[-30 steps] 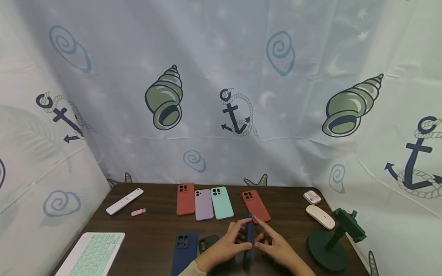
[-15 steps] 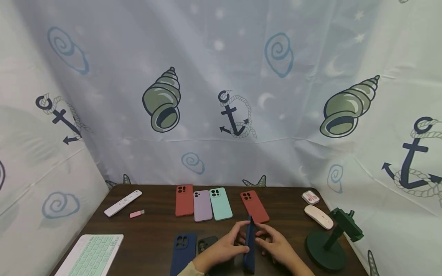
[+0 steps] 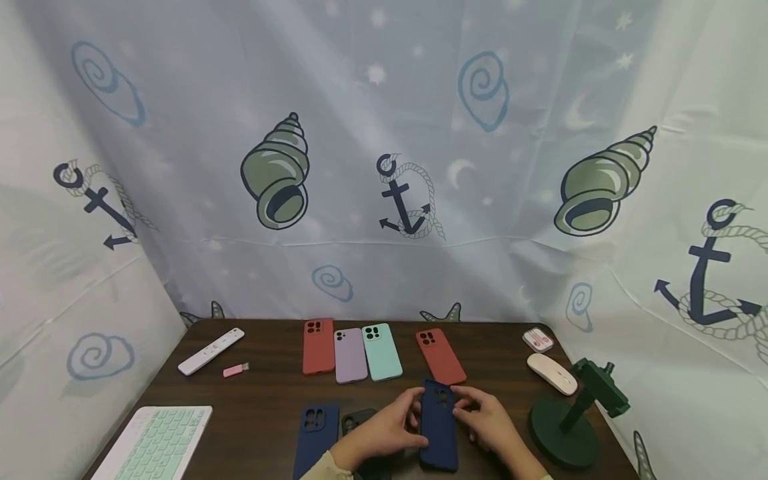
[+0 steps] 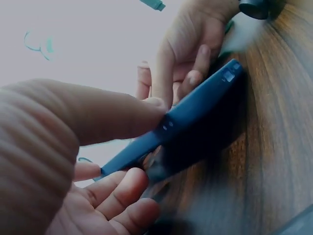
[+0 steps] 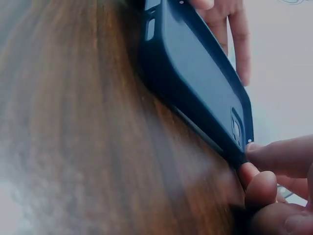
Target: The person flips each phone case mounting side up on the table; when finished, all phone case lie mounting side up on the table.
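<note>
A dark blue phone case (image 3: 439,433) stands tilted between both hands, its camera cutouts at the top. My left hand (image 3: 389,427) grips its left side, with the thumb (image 4: 132,115) on the edge by the small button holes. My right hand (image 3: 487,415) pinches the upper right corner near the camera opening. In the right wrist view the hollow inside of the case (image 5: 195,63) faces the camera, and its lower end is close to the tabletop. Left of it lie another blue phone case (image 3: 316,437) and a dark grey phone case (image 3: 357,420), partly hidden by my left hand.
Along the back lie two red phone cases (image 3: 319,347) (image 3: 441,357), a purple one (image 3: 351,357) and a mint one (image 3: 382,352). A white remote (image 3: 211,351), pink USB stick (image 3: 236,370) and keyboard (image 3: 159,443) are left; a mouse (image 3: 553,373), small white box (image 3: 537,340) and green stand (image 3: 564,433) right.
The blue phone case has turned from edge-on to show its back with the camera cutouts. My right hand has shifted slightly right with its edge.
</note>
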`<state>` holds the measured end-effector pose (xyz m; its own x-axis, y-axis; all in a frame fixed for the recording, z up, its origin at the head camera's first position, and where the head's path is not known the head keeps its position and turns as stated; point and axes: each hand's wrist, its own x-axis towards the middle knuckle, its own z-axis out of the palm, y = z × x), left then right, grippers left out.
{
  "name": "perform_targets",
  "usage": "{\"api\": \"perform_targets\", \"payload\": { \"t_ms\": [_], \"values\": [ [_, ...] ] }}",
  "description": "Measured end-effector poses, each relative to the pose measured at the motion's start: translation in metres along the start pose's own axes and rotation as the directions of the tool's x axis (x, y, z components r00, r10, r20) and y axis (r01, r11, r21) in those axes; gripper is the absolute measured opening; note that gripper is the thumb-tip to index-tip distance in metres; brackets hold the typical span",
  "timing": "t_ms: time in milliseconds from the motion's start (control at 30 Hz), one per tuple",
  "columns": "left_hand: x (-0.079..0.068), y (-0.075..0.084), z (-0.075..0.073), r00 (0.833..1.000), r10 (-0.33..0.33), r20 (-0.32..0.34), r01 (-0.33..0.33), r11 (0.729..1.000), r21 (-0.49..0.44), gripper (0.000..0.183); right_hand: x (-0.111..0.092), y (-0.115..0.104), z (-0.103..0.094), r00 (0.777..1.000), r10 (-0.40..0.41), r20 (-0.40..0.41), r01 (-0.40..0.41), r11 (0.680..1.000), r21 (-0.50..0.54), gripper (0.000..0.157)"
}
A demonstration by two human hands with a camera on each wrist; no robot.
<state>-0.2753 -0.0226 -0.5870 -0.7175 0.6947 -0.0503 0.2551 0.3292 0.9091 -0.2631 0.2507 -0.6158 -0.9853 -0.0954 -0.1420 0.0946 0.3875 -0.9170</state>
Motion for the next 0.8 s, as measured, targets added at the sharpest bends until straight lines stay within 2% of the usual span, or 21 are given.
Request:
{"api": "perform_targets", "payload": {
  "t_ms": [233,467,600,800],
  "values": [
    [0.003,-0.003,0.006,0.999,-0.045,0.002,0.044,0.993,0.113,0.097,0.0,0.002,-0.002,1.0,-0.003,0.004,0.003,1.0,0.008,0.047],
    [0.007,-0.007,0.018,0.995,-0.031,-0.096,0.054,0.968,0.247,0.096,-0.001,0.0,-0.001,1.0,-0.004,-0.017,0.004,0.999,0.049,0.051],
    [0.006,-0.005,0.02,0.993,-0.046,-0.112,0.074,0.962,0.264,0.095,-0.001,-0.002,0.0,1.0,-0.004,-0.019,0.004,0.999,0.05,0.051],
    [0.005,-0.003,0.019,0.992,-0.047,-0.113,0.073,0.967,0.243,0.094,-0.002,-0.003,0.003,1.0,0.014,-0.027,-0.013,0.999,0.047,0.049]
  ]
}}
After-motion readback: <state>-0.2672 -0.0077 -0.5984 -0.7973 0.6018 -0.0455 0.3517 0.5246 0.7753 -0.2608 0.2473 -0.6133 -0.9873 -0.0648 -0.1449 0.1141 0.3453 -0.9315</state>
